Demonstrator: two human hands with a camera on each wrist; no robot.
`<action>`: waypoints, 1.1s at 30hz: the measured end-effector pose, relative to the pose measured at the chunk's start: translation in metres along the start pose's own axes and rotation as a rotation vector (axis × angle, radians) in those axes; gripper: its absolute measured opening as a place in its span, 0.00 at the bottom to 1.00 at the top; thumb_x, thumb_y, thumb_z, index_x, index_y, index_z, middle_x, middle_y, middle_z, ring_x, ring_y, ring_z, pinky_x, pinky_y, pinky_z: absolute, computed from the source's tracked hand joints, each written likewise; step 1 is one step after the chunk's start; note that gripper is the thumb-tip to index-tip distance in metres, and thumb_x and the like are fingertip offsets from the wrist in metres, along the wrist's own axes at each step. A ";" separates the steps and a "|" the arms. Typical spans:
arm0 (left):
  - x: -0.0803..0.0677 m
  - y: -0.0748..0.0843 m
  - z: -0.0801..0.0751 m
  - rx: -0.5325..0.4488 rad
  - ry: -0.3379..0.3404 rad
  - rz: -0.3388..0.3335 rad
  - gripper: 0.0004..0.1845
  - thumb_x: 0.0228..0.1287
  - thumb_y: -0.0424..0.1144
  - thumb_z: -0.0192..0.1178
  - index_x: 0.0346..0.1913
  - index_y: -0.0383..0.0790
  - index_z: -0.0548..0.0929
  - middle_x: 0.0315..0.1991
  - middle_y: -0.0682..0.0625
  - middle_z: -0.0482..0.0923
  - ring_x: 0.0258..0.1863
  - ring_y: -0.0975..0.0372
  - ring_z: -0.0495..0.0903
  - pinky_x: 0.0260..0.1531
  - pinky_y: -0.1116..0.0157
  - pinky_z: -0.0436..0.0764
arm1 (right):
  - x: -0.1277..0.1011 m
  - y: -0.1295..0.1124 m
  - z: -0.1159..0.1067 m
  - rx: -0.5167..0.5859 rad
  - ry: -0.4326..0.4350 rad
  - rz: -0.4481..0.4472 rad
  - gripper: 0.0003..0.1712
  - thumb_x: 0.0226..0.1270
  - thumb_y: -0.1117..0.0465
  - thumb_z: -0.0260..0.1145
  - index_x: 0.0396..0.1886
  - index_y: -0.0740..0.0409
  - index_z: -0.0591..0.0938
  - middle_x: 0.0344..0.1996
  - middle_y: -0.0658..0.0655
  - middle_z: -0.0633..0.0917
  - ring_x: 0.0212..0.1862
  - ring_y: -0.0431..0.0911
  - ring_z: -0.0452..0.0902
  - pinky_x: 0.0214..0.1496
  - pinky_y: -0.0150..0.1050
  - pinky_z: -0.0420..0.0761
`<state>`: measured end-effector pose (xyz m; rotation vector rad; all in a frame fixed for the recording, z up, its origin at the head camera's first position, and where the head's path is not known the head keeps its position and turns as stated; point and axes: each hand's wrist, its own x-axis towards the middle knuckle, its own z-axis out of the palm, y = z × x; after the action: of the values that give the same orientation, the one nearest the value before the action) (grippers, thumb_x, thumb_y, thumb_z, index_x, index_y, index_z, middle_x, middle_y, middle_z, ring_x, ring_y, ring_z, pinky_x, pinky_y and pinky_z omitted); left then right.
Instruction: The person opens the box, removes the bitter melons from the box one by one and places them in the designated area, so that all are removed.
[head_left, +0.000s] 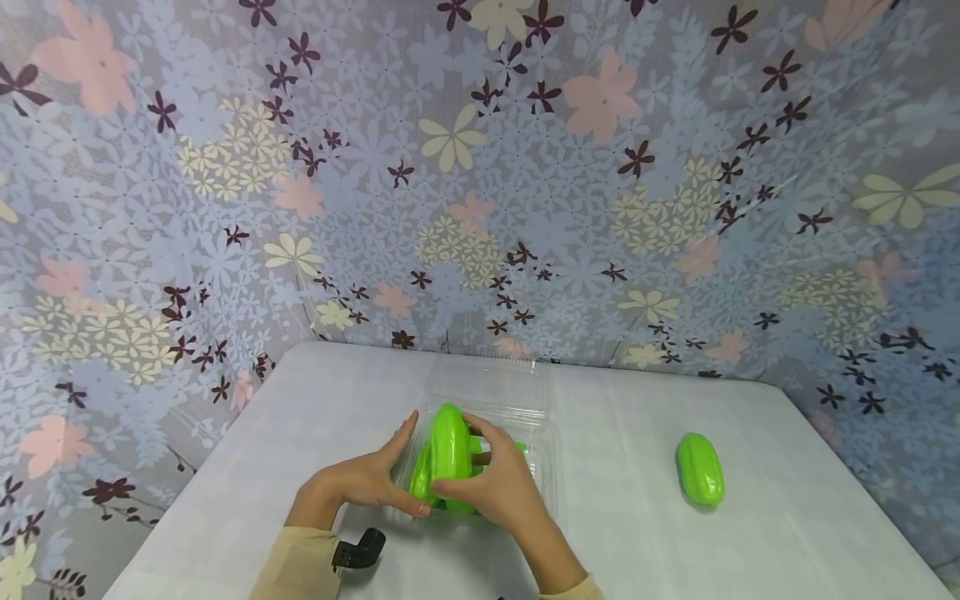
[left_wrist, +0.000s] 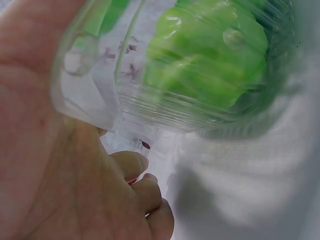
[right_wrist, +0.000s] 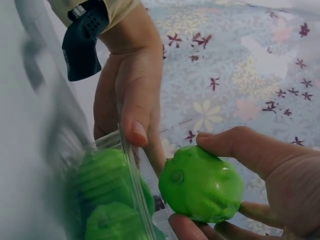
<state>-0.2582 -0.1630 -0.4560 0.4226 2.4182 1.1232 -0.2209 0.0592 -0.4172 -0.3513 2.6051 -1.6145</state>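
The right hand [head_left: 498, 487] grips a green toy cucumber [head_left: 450, 450] upright, long axis toward 12 o'clock, directly over the clear clamshell tray [head_left: 543, 454], whose 9 o'clock wall the left hand [head_left: 367, 479] pinches steady.

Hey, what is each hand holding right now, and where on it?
The right hand grips a green toy gourd around its end, thumb above, fingers below. The left hand holds the clear plastic box by its left rim.

Right hand [right_wrist: 260, 200] holds green gourd [right_wrist: 201, 184] beside clear box [right_wrist: 131, 185].
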 end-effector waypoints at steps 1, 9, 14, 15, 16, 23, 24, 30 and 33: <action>0.000 0.000 0.000 -0.001 -0.001 0.002 0.73 0.36 0.58 0.77 0.74 0.61 0.28 0.77 0.45 0.26 0.75 0.44 0.36 0.68 0.36 0.48 | -0.001 0.000 -0.002 0.006 -0.001 0.001 0.52 0.41 0.49 0.80 0.68 0.46 0.67 0.62 0.57 0.73 0.50 0.54 0.78 0.36 0.38 0.83; 0.001 0.001 0.001 0.005 -0.002 0.017 0.73 0.36 0.57 0.77 0.74 0.63 0.27 0.77 0.47 0.26 0.75 0.45 0.36 0.69 0.38 0.48 | -0.008 0.001 -0.020 0.028 0.013 0.012 0.52 0.41 0.49 0.80 0.68 0.43 0.66 0.62 0.56 0.73 0.50 0.53 0.78 0.37 0.38 0.84; 0.000 0.001 0.001 0.026 0.002 0.014 0.72 0.37 0.57 0.76 0.73 0.66 0.27 0.77 0.47 0.26 0.75 0.45 0.37 0.70 0.38 0.48 | -0.010 0.001 -0.030 0.039 0.031 0.020 0.52 0.39 0.49 0.81 0.68 0.41 0.67 0.63 0.55 0.73 0.51 0.53 0.78 0.37 0.39 0.84; 0.000 0.001 0.000 0.029 0.003 0.012 0.72 0.37 0.57 0.76 0.73 0.66 0.27 0.77 0.47 0.26 0.75 0.45 0.37 0.70 0.38 0.48 | -0.010 0.001 -0.032 0.041 0.036 0.027 0.52 0.39 0.49 0.81 0.68 0.40 0.67 0.63 0.54 0.73 0.51 0.53 0.78 0.37 0.39 0.84; 0.000 0.000 0.000 0.031 0.002 0.012 0.72 0.37 0.57 0.76 0.73 0.67 0.27 0.77 0.47 0.26 0.75 0.45 0.38 0.70 0.38 0.48 | -0.011 0.002 -0.035 0.044 0.042 0.035 0.52 0.38 0.49 0.81 0.67 0.39 0.67 0.63 0.53 0.73 0.51 0.53 0.77 0.37 0.39 0.84; 0.000 -0.001 0.001 0.024 -0.011 0.022 0.72 0.37 0.59 0.75 0.73 0.65 0.26 0.76 0.47 0.25 0.75 0.45 0.36 0.70 0.38 0.47 | -0.011 0.008 -0.056 0.078 0.095 0.086 0.52 0.36 0.53 0.82 0.65 0.36 0.69 0.62 0.51 0.73 0.52 0.53 0.77 0.35 0.40 0.84; 0.000 -0.001 0.001 0.025 -0.012 0.020 0.72 0.37 0.59 0.75 0.73 0.65 0.26 0.76 0.47 0.25 0.75 0.45 0.36 0.70 0.38 0.47 | -0.012 0.008 -0.059 0.080 0.102 0.089 0.52 0.35 0.53 0.83 0.65 0.36 0.69 0.62 0.51 0.73 0.52 0.53 0.77 0.35 0.40 0.84; 0.000 -0.001 0.000 0.028 -0.005 0.018 0.72 0.37 0.58 0.76 0.73 0.64 0.27 0.76 0.47 0.25 0.75 0.44 0.37 0.69 0.38 0.48 | -0.012 0.011 -0.074 0.085 0.107 0.115 0.51 0.35 0.54 0.83 0.64 0.32 0.69 0.63 0.49 0.72 0.53 0.53 0.76 0.36 0.41 0.84; 0.000 0.000 0.000 0.027 -0.004 0.022 0.72 0.37 0.58 0.76 0.73 0.64 0.27 0.77 0.47 0.25 0.75 0.44 0.37 0.69 0.38 0.48 | -0.013 0.014 -0.082 0.080 0.109 0.117 0.52 0.36 0.54 0.82 0.65 0.33 0.69 0.64 0.50 0.71 0.54 0.53 0.76 0.38 0.42 0.84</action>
<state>-0.2580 -0.1628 -0.4561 0.4613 2.4334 1.0990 -0.2240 0.1397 -0.3935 -0.1070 2.5727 -1.7378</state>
